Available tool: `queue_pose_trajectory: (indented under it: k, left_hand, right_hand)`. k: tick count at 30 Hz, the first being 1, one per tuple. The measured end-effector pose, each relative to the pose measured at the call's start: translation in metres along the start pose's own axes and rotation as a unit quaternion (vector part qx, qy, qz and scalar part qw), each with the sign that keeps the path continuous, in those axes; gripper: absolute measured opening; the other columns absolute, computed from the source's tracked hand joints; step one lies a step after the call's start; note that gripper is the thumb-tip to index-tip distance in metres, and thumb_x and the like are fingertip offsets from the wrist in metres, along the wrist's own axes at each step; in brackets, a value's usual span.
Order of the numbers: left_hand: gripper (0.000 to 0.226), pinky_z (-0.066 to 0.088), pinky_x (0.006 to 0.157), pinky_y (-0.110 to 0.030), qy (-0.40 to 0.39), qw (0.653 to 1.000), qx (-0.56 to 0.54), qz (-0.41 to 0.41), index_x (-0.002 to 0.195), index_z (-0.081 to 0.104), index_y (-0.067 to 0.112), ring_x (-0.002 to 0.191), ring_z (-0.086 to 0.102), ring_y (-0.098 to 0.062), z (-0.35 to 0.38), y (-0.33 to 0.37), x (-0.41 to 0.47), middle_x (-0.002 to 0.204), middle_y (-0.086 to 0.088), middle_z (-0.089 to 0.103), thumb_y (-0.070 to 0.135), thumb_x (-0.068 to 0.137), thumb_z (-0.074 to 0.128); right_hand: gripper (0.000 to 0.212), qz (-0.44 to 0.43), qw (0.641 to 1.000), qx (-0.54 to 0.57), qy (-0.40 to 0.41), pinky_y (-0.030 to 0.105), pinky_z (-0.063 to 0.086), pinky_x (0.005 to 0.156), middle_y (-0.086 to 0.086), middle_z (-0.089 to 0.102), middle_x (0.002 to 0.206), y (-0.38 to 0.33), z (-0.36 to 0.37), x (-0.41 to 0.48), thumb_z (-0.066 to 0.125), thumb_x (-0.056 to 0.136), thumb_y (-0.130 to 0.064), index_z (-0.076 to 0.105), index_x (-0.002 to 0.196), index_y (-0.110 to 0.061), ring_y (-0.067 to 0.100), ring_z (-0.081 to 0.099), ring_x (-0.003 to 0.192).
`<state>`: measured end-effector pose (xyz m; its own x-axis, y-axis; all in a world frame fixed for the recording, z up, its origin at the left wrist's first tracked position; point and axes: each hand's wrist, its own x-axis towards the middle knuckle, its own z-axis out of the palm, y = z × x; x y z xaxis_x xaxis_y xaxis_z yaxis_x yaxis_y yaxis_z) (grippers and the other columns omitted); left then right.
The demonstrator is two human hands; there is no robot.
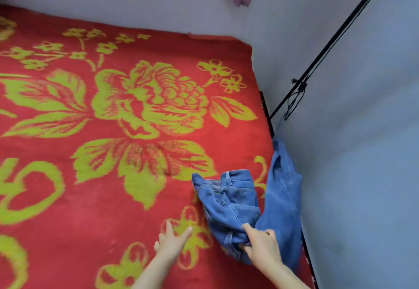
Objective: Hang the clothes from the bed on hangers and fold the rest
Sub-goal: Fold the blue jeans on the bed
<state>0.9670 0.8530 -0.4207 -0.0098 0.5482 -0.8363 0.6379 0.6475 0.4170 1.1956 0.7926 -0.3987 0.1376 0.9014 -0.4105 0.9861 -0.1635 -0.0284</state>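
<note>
Denim jeans (235, 207) gripped by right hand (260, 243)

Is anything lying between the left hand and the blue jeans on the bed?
No, nothing visible. Only bare red flowered blanket separates the open left hand from the blue denim jeans, whose lower edge the right hand grips.
</note>
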Motion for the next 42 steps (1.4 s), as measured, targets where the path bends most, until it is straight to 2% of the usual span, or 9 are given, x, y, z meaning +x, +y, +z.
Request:
queue_pose_trajectory:
  k: [6,10,13,17,23,29,34,38,42]
  left_hand:
    - [0.085,0.025,0.105,-0.055,-0.154,0.894,-0.408,-0.105,0.141,0.035,0.018,0.132,0.037,-0.038,-0.009,0.007,-0.099,0.146,-0.014,0.036,0.072,0.077,0.048]
    - [0.067,0.055,0.078,-0.051,-0.204,0.818,-0.534,-0.065,0.108,0.057,0.006,0.083,0.069,-0.034,-0.013,0.001,-0.132,0.087,-0.019,0.071,0.066,0.077,0.055]
    - [0.053,0.046,0.091,-0.049,-0.207,0.816,-0.538,-0.052,0.105,0.058,-0.004,0.094,0.061,-0.036,-0.020,-0.006,-0.155,0.093,-0.025,0.066,0.046,0.087,0.057]
    - [0.023,0.048,0.070,-0.041,-0.178,0.860,-0.477,0.027,0.085,0.062,-0.004,0.056,0.067,-0.032,-0.051,-0.010,-0.177,0.068,-0.021,0.068,0.014,0.093,0.049]
    - [0.017,0.057,0.055,-0.034,-0.137,0.797,-0.512,0.290,0.090,0.070,0.008,0.066,0.070,-0.024,-0.133,0.028,-0.223,0.080,-0.012,0.073,0.005,0.077,0.060]
    - [0.025,0.057,0.063,-0.040,-0.128,0.758,-0.483,0.418,0.090,0.075,0.018,0.085,0.071,-0.028,-0.186,0.051,-0.291,0.097,-0.011,0.073,0.005,0.073,0.060]
    - [0.027,0.057,0.057,-0.037,-0.141,0.763,-0.404,0.484,0.078,0.077,0.015,0.076,0.071,-0.028,-0.209,0.063,-0.352,0.087,-0.013,0.073,0.000,0.070,0.056]
    - [0.032,0.057,0.055,-0.035,-0.133,0.739,-0.382,0.538,0.074,0.076,0.013,0.072,0.071,-0.026,-0.232,0.060,-0.384,0.083,-0.012,0.073,-0.005,0.066,0.052]
    - [0.040,0.057,0.054,-0.030,-0.090,0.721,-0.375,0.575,0.070,0.077,0.018,0.067,0.071,-0.020,-0.256,0.056,-0.400,0.077,-0.006,0.074,-0.008,0.072,0.047]
  right_hand:
    - [0.032,-0.082,0.995,0.014,0.056,0.031,0.024,0.095,-0.006,0.061,0.110,-0.034,-0.074,-0.087,0.049,0.089,-0.026,0.047,0.121,-0.029,0.018,0.052,0.110]
    - [0.044,-0.196,0.973,-0.018,0.118,0.022,0.026,0.081,-0.014,0.060,0.075,-0.053,-0.106,-0.151,0.077,0.052,-0.025,0.061,0.092,-0.033,0.008,0.060,0.073]
    - [0.040,-0.271,0.940,-0.038,0.205,0.023,0.030,0.072,-0.015,0.054,0.059,-0.079,-0.105,-0.186,0.074,0.039,-0.023,0.062,0.076,-0.033,0.007,0.053,0.053]
    - [0.017,-0.305,0.901,-0.035,0.308,0.022,0.034,0.063,-0.007,0.044,0.052,-0.106,-0.099,-0.208,0.059,0.059,-0.013,0.060,0.065,-0.028,0.012,0.042,0.047]
    - [0.083,-0.197,0.962,0.121,0.143,0.017,0.043,0.087,-0.005,0.063,0.111,-0.099,-0.132,-0.201,0.067,0.069,-0.060,0.034,0.138,-0.028,0.010,0.061,0.100]
    - [0.075,-0.042,0.851,0.478,0.213,0.028,0.024,0.111,0.005,0.027,0.149,-0.107,-0.216,-0.166,0.058,0.090,-0.041,0.016,0.148,-0.018,0.018,0.027,0.138]
    - [0.093,0.112,0.767,0.547,0.318,0.043,0.025,0.109,0.022,0.025,0.148,-0.108,-0.272,-0.143,0.069,0.080,-0.043,0.014,0.149,-0.012,0.034,0.025,0.137]
    - [0.103,0.086,0.792,0.454,0.400,0.050,0.024,0.110,0.015,0.022,0.152,-0.085,-0.302,-0.129,0.073,0.072,-0.051,0.015,0.150,-0.017,0.031,0.022,0.140]
    - [0.088,0.017,0.733,0.643,0.222,0.046,0.037,0.103,0.014,0.029,0.150,-0.057,-0.318,-0.114,0.063,0.084,-0.046,0.011,0.150,-0.018,0.029,0.038,0.132]
